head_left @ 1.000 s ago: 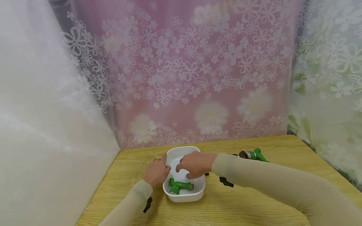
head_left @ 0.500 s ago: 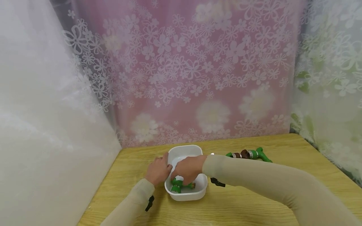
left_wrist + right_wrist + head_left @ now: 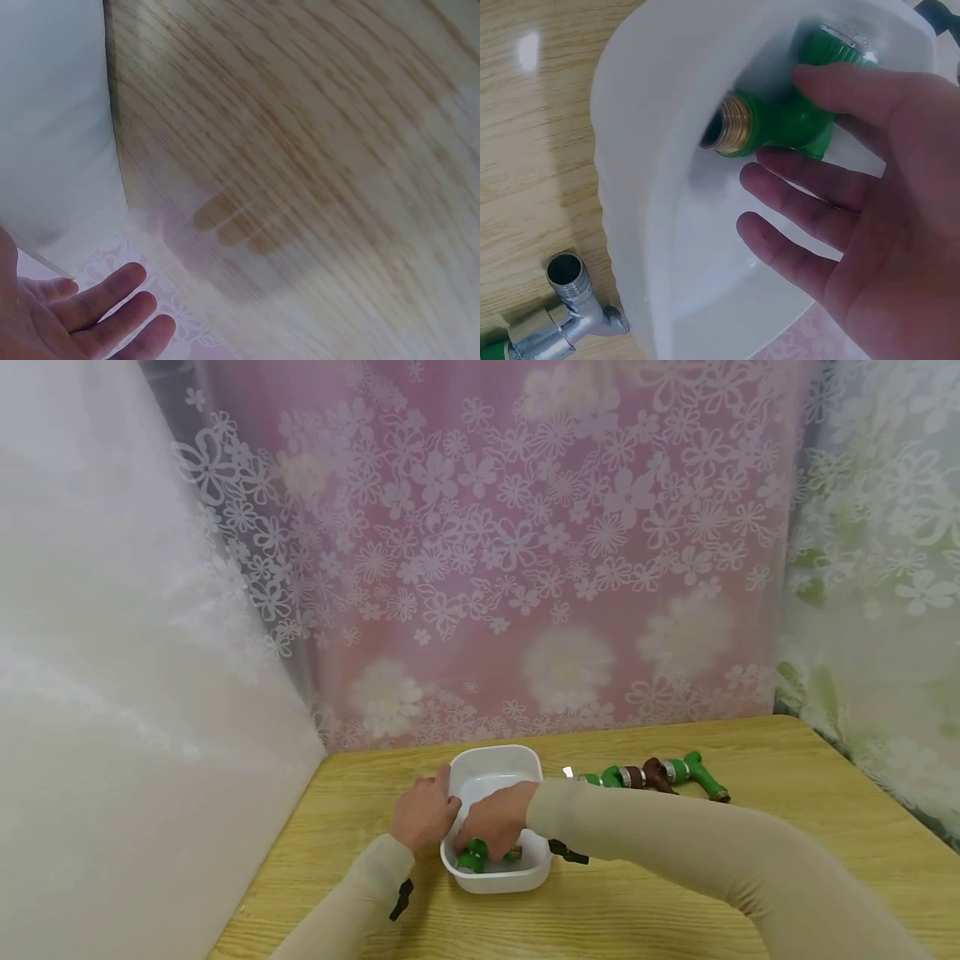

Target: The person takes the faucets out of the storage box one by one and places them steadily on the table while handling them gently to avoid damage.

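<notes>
A white plastic tub (image 3: 501,885) stands on the table, and a green angle valve (image 3: 472,860) with a brass threaded end lies inside its near part. My right hand (image 3: 497,820) reaches down into the tub over the valve. In the right wrist view the thumb (image 3: 840,88) rests on the green body (image 3: 795,129) while the index finger lies along its other side; the other fingers stay loose. My left hand (image 3: 422,816) rests at the tub's left rim. The left wrist view shows its fingers (image 3: 112,296) extended, close to the tub's outer wall (image 3: 52,112).
Right of the tub a row of valves lies on the wooden table (image 3: 600,918): a green one (image 3: 697,772), a brown one (image 3: 652,772) and another green one (image 3: 609,777), partly behind my right sleeve. A silver valve (image 3: 577,319) lies beside the tub. Floral curtains (image 3: 525,568) hang behind.
My right hand has moved down and towards me in the tub, from above its middle onto the green valve. My left hand keeps its place at the rim.
</notes>
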`<state>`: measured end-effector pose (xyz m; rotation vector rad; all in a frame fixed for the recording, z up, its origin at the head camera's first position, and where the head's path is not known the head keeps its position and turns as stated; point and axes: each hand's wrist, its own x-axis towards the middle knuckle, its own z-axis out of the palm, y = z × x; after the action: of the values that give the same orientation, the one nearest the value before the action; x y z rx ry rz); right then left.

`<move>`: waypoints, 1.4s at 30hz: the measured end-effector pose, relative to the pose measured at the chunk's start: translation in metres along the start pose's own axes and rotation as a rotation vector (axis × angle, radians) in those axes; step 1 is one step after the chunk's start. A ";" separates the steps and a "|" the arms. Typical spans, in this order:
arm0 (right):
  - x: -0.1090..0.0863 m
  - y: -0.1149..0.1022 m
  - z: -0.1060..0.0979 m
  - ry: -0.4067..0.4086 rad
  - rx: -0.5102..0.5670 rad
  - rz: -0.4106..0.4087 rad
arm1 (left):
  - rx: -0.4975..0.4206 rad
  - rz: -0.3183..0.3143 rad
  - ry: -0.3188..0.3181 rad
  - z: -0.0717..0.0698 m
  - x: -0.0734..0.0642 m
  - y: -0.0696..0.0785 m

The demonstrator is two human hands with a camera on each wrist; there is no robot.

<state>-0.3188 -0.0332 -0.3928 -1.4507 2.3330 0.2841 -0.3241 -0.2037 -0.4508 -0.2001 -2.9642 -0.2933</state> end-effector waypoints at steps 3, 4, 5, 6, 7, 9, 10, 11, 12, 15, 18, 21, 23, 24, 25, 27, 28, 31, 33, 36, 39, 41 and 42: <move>0.001 0.000 0.001 -0.018 0.012 -0.010 | 0.000 0.003 0.002 0.000 0.000 0.001; 0.001 0.000 0.002 -0.020 0.015 -0.013 | 0.002 0.003 0.003 0.000 0.000 0.002; 0.001 0.000 0.002 -0.021 0.017 -0.015 | 0.003 0.004 0.004 0.000 0.000 0.002; 0.002 0.000 0.003 -0.020 0.020 -0.019 | 0.002 0.004 0.002 0.000 0.000 0.002; 0.002 0.000 0.003 -0.018 0.022 -0.023 | 0.001 0.005 0.002 0.000 0.000 0.003; 0.002 0.000 0.004 -0.011 0.022 -0.026 | -0.002 0.005 -0.003 -0.001 -0.001 0.003; 0.002 0.000 0.005 -0.008 0.025 -0.026 | -0.003 0.007 -0.003 -0.001 -0.001 0.004; 0.003 0.000 0.005 -0.006 0.027 -0.026 | -0.005 0.009 -0.003 -0.001 -0.001 0.004; 0.003 0.000 0.005 -0.005 0.030 -0.025 | -0.006 0.009 -0.003 0.000 -0.001 0.004; 0.002 -0.002 0.004 -0.004 0.038 -0.021 | -0.005 0.011 -0.002 0.000 -0.001 0.004; 0.001 -0.003 0.002 -0.005 0.033 -0.019 | -0.002 0.006 -0.005 0.000 -0.001 0.005; 0.000 -0.004 0.003 0.001 0.027 -0.011 | 0.003 0.005 -0.004 0.000 -0.001 0.005; -0.001 -0.004 0.004 0.006 0.031 -0.002 | 0.006 0.007 -0.004 0.000 -0.001 0.005; -0.001 -0.004 0.004 0.009 0.033 0.004 | 0.005 0.010 -0.002 0.000 -0.001 0.005; -0.002 -0.004 0.005 0.011 0.034 0.008 | 0.003 0.013 -0.001 0.000 -0.001 0.005; -0.003 -0.004 0.005 0.017 0.037 0.012 | -0.003 0.019 0.002 0.000 -0.001 0.005; -0.003 -0.004 0.005 0.022 0.037 0.011 | -0.007 0.022 0.003 0.000 -0.001 0.005; -0.005 -0.003 0.004 0.040 0.037 0.008 | -0.015 0.028 0.008 -0.001 0.000 0.005; -0.007 -0.003 0.002 0.050 0.041 0.004 | -0.009 0.028 0.007 0.000 0.000 0.004; -0.011 -0.003 -0.002 0.062 0.047 0.000 | 0.002 0.028 0.006 0.001 0.000 0.001; -0.014 -0.003 -0.006 0.075 0.038 -0.017 | 0.012 0.029 0.008 0.003 0.001 -0.001; -0.017 -0.002 -0.009 0.088 0.026 -0.030 | 0.013 0.028 0.007 0.002 0.001 -0.002; -0.018 -0.002 -0.010 0.093 0.025 -0.037 | 0.011 0.029 0.007 0.002 0.001 -0.002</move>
<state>-0.3117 -0.0231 -0.3759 -1.5241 2.3707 0.1805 -0.3257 -0.2053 -0.4531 -0.2395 -2.9523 -0.2737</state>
